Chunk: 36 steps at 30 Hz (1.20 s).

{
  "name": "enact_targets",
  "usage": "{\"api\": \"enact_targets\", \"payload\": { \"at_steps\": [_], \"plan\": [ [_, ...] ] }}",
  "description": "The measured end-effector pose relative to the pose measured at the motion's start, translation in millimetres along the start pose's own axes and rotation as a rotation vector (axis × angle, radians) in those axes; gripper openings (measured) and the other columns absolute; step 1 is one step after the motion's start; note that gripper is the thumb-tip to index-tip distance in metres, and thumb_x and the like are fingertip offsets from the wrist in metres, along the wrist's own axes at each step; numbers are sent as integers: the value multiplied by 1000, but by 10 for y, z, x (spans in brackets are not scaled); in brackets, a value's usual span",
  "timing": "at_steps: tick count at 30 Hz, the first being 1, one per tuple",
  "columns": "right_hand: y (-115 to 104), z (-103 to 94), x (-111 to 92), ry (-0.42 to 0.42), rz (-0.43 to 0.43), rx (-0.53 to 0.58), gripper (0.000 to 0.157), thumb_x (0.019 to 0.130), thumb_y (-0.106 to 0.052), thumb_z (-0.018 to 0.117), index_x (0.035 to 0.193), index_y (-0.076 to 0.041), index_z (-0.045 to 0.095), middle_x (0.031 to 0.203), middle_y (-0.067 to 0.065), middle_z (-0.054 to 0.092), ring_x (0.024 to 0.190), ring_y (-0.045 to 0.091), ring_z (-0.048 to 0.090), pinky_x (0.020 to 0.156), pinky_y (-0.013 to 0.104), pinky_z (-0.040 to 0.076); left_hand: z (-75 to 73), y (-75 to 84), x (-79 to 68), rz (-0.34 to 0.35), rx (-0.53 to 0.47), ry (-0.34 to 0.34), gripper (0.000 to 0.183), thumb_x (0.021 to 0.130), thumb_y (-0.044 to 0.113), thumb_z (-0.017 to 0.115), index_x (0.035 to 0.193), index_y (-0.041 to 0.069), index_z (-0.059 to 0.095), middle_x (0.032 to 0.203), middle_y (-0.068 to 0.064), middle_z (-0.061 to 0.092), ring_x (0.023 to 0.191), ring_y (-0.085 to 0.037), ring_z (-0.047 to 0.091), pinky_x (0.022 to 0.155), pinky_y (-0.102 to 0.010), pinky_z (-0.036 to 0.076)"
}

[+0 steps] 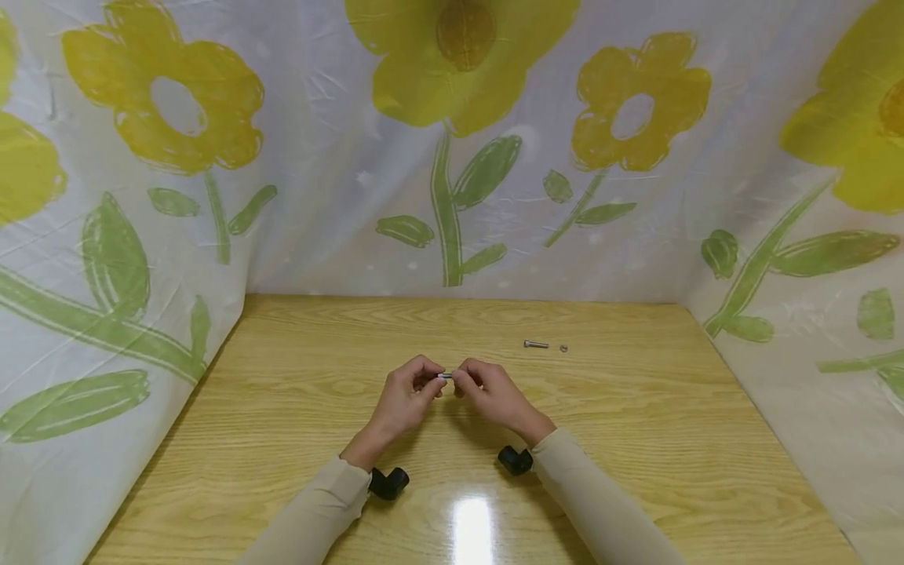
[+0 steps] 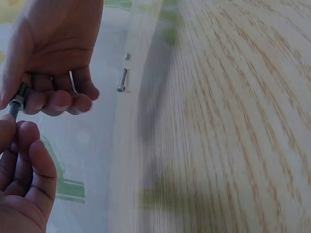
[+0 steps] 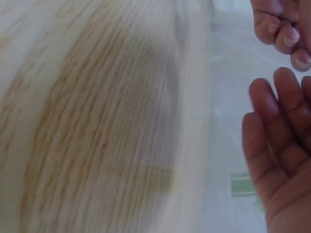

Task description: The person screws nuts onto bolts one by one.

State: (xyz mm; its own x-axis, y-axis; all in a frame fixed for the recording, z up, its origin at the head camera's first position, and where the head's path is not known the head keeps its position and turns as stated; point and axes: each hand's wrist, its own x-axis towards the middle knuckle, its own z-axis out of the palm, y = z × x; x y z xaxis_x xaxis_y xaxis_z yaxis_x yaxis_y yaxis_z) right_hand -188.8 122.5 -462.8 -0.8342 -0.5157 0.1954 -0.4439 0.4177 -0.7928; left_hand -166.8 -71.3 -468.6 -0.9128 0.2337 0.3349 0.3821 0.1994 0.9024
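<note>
Our left hand [image 1: 402,402] and right hand [image 1: 498,397] pinch the thin grey metal bolt [image 2: 13,110], which we should hold straight.

My bench [image 1: 636,439], with yellowish wood grain, carries a bright patch of reflected light at its near middle. On its far part, right of centre, a metal bolt [image 1: 536,344] lies lengthwise, head leftward; a small nut [image 1: 563,348] lies just beyond its right end, apart.
</note>
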Motion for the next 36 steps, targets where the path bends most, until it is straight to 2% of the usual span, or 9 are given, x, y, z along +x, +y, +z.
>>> {"api": "enact_targets", "payload": {
  "at_steps": [3,9,13,16,19,22,27,33,36],
  "plan": [
    [-2,3,6,-7,23,2,40,103,-39,40,91,-9,62,86,1,63,75,22,60,66,31,48,-8,-18,-1,17,-2,-4,6,93,5,61,98,8,63,89,-15,65,72,-27,63,61,-26,50],
    [4,9,1,-8,10,96,23,99,-27,55,116,-12,53,102,2,62,86,23,63,75,35,51,-19,-20,-11,9,7,9,9,92,1,62,97,9,63,87,-15,65,71,-25,62,61,-27,50],
    [17,18,14,-24,-39,66,17,101,-25,50,106,-10,56,95,6,63,82,23,63,72,33,50,-25,-29,-11,-11,4,16,7,93,3,61,97,8,63,88,-17,64,72,-29,62,60,-26,49],
    [30,25,25,-32,-20,14,34,104,-34,41,96,-8,60,88,8,63,74,19,59,66,30,48,-29,-12,-14,-22,-1,11,6,93,3,60,98,5,63,89,-19,63,73,-35,61,60,-26,49],
    [24,23,22,-27,16,5,39,103,-40,41,98,-7,61,90,6,63,73,13,57,66,31,47,-39,97,-23,-17,-2,2,7,92,-2,59,99,0,62,89,-21,63,74,-40,61,61,-27,50],
    [9,14,5,-14,23,52,27,100,-35,52,111,-10,56,100,4,62,80,12,60,72,34,50,-56,251,-31,-11,2,-3,7,91,-6,59,98,-6,61,88,-24,63,74,-41,61,62,-27,50],
    [2,1,-2,-15,-15,89,15,100,-24,53,111,-14,52,98,9,61,84,24,62,72,37,49,-63,345,-40,2,-5,-3,7,91,-7,59,97,-7,60,87,-25,63,73,-41,60,61,-25,49],
    [29,7,36,-19,32,28,43,104,-37,37,95,-3,61,90,14,62,82,27,62,68,33,49,-37,200,-34,-6,-1,1,7,91,-4,60,98,-2,62,86,-20,64,72,-36,62,60,-25,49],
    [26,9,34,-2,39,39,37,102,-35,44,103,-2,60,94,10,63,83,23,63,70,34,51,-51,273,-39,10,-1,0,7,91,-6,59,98,-5,61,85,-20,64,72,-38,61,60,-25,49]
  ]
}}
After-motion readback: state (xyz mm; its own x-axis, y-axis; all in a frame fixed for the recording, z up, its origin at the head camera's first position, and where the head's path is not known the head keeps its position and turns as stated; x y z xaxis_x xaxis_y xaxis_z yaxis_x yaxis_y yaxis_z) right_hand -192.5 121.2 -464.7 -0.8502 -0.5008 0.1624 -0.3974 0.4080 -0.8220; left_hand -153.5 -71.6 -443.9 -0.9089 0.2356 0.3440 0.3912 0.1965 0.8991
